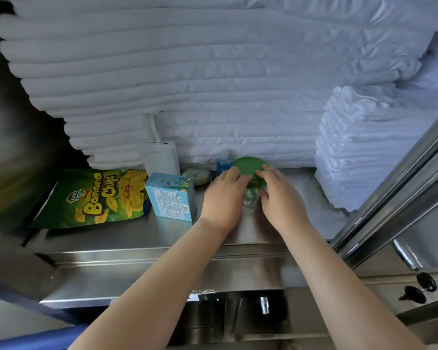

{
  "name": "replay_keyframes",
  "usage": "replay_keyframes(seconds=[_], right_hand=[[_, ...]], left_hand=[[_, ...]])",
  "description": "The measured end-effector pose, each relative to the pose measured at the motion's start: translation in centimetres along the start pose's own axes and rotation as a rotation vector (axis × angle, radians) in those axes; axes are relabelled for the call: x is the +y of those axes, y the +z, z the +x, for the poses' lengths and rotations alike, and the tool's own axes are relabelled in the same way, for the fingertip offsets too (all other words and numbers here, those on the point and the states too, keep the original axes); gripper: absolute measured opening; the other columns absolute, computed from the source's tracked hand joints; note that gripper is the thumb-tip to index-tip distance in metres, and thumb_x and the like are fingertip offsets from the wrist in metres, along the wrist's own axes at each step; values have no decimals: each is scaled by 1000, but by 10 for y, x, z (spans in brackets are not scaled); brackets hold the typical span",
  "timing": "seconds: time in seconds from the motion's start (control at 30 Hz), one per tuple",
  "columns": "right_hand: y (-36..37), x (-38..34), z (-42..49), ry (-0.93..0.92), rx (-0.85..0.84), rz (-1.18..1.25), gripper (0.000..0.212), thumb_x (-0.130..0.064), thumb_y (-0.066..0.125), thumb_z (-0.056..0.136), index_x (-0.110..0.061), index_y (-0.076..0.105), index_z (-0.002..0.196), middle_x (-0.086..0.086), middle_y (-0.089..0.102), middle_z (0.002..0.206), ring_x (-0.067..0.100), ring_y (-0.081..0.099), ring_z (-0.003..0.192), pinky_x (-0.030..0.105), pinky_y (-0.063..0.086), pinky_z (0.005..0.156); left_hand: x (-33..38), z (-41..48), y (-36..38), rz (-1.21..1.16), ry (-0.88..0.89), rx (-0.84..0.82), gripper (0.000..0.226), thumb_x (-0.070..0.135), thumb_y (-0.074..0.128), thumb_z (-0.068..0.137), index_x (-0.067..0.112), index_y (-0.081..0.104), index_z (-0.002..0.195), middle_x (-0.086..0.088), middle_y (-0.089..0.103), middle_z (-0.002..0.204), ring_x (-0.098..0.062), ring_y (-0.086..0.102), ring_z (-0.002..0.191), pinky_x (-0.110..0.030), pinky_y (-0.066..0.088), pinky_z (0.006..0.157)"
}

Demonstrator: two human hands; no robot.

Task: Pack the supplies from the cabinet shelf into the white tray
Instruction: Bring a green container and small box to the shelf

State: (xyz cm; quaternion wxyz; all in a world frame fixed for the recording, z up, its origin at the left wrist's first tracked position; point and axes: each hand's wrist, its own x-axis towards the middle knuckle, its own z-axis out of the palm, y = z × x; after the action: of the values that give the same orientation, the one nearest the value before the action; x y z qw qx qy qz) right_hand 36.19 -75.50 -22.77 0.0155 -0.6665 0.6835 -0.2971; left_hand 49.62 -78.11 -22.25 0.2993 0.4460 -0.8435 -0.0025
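Grip: left hand [223,195] and right hand [281,195] seemingly clasp green-lidded jar [248,164] near shelf's [250,232] back.

Both my bare arms reach forward, the forearms crossing the front edge of the shelf [162,251] and converging toward its back. My left hand [223,195] lies palm down, fingers curled over the left side of the green-lidded jar [248,166]. My right hand [280,198] mirrors it, fingers on the lid's right side, thumb against the clear body below. The fingertips sit close together on the lid.
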Motion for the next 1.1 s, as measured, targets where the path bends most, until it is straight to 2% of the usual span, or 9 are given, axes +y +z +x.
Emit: replay_keyframes(seconds=[0.1, 0.27, 0.43, 0.53, 0.67, 0.8, 0.97, 1.03, 1.1], right_hand=[[-5, -8, -8, -4, 42, 65, 39, -1, 54, 86, -9, 55, 124, 4, 53, 131, 24, 53, 115, 30, 44, 85], [-2, -40, -25, -77, 93, 188, 37, -11, 59, 88, -13, 55, 124, 0, 57, 126, 18, 53, 111, 20, 38, 81], [11, -79, -30, -202, -13, 325, 42, -21, 58, 90, -20, 49, 131, -8, 52, 131, 8, 50, 116, 17, 37, 89], [23, -97, -29, -221, -49, 353, 48, -25, 60, 89, -22, 44, 135, -9, 51, 132, 6, 49, 117, 21, 41, 92], [36, -107, -26, -170, -11, 442, 51, -23, 65, 86, -22, 45, 132, -7, 53, 128, 4, 49, 116, 12, 35, 92], [37, -104, -25, -189, -14, 456, 47, -20, 66, 86, -24, 49, 129, -10, 55, 125, 2, 51, 112, 18, 41, 93], [30, -94, -33, -295, -12, 372, 44, -22, 65, 87, -20, 51, 128, -5, 59, 122, 6, 55, 107, 21, 45, 88], [28, -89, -40, -345, 3, 350, 43, -21, 65, 87, -18, 51, 127, -5, 58, 121, 6, 55, 106, 17, 44, 88], [26, -85, -46, -363, 6, 353, 42, -18, 65, 86, -17, 51, 126, -5, 58, 121, 3, 54, 106, 8, 39, 86]], left_hand=[[1, -9, -15, 86, 92, 38, 41, -6, 61, 70, 7, 66, 108, -11, 62, 95, -33, 58, 99, -40, 45, 88], [-30, -36, -56, 181, 31, 264, 36, 5, 65, 76, 10, 64, 111, -7, 63, 106, -30, 53, 110, -39, 39, 94], [-69, -67, -85, 217, -177, 215, 44, 31, 67, 81, 7, 59, 118, -10, 59, 118, -33, 49, 118, -45, 39, 97], [-76, -80, -88, 158, -219, 111, 49, 32, 66, 82, 8, 55, 124, -11, 53, 126, -32, 47, 119, -43, 40, 98], [-77, -90, -91, 61, -228, 75, 53, 15, 66, 83, 13, 49, 133, -9, 47, 135, -30, 47, 120, -41, 44, 93], [-78, -94, -99, -63, -246, 142, 44, 8, 65, 83, 14, 58, 126, -6, 52, 126, -25, 53, 112, -36, 50, 85], [-81, -99, -110, -142, -237, 178, 33, 15, 67, 83, 16, 62, 116, 0, 53, 113, -18, 58, 87, -33, 55, 67], [-83, -103, -111, -198, -254, 160, 39, 18, 69, 81, 18, 59, 119, 4, 49, 112, -13, 55, 83, -32, 53, 70], [-83, -106, -109, -226, -265, 133, 45, 20, 71, 80, 19, 56, 122, 7, 46, 113, -4, 50, 85, -24, 50, 75]])
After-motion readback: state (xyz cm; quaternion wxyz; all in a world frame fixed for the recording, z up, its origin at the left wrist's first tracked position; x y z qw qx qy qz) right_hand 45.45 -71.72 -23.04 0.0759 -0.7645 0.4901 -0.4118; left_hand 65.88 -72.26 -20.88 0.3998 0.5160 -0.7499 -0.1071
